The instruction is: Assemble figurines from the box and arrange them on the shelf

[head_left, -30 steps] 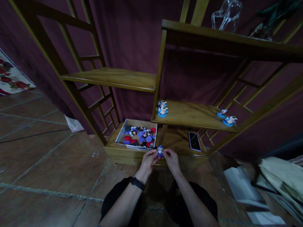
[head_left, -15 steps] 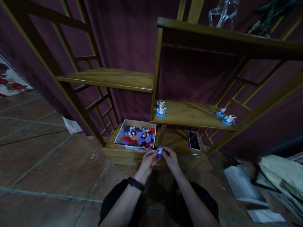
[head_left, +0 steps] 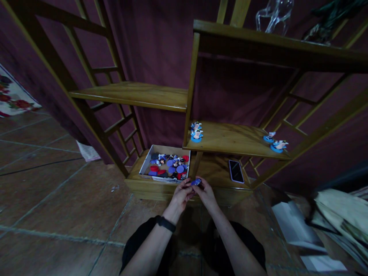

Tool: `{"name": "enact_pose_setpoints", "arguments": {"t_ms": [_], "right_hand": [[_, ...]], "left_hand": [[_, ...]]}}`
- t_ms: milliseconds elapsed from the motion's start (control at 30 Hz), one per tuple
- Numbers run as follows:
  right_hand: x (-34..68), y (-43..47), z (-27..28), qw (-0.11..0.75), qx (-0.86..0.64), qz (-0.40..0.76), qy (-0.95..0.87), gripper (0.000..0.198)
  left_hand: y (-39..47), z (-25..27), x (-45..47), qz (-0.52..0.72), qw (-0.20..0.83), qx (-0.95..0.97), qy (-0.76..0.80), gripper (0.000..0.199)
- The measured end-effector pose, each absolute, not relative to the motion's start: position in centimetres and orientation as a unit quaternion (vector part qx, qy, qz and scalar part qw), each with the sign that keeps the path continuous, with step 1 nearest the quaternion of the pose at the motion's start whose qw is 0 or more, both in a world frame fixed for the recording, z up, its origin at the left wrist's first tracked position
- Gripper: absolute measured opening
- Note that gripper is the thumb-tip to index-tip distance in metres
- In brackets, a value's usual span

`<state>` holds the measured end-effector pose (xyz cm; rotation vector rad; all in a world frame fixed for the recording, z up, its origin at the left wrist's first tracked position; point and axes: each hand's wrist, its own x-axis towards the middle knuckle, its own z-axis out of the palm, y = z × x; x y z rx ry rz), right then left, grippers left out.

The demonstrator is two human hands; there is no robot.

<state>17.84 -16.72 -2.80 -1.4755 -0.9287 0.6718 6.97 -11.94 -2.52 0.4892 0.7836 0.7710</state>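
Between my two hands is a small purple figurine (head_left: pixel 196 182), tipped so that its round base and part of its body show. My left hand (head_left: pixel 182 193) pinches it from the left, and my right hand (head_left: pixel 206 190) has its fingers closed on it from the right. Both are just in front of the cabinet's lower ledge. Left of them, a shallow cardboard box (head_left: pixel 146 163) on that ledge holds several figurines and round bases in purple, red and black.
Figurines on blue bases stand at the left end (head_left: pixel 196 135) and right end (head_left: pixel 278 145) of the middle shelf (head_left: pixel 230 138). A phone (head_left: pixel 236 171) lies on the lower ledge. A clear glass ornament (head_left: pixel 273 17) is on the top shelf. Papers (head_left: pixel 299 226) lie on the floor at right.
The purple figurine was upright and facing me; now it is tipped over between my fingers. My right hand has shifted slightly left and closer around it.
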Motion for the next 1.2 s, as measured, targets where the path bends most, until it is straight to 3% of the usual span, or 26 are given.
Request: {"name": "enact_pose_setpoints", "arguments": {"t_ms": [433,867,1200], "right_hand": [[17.9,-16.9,-2.0,0.592,-0.615,0.339,-0.394,0.041],[18.0,-17.2,-1.3,0.622,-0.595,0.385,-0.333,0.028],[17.6,-18.1,-0.9,0.623,-0.565,0.452,-0.296,0.042]], "left_hand": [[-11.7,-2.3,6.7,0.353,0.832,0.250,0.348,0.034],[-11.0,-2.3,6.3,0.348,0.822,0.229,0.388,0.020],[-11.7,-1.6,6.5,0.354,0.837,0.208,0.361,0.012]]}}
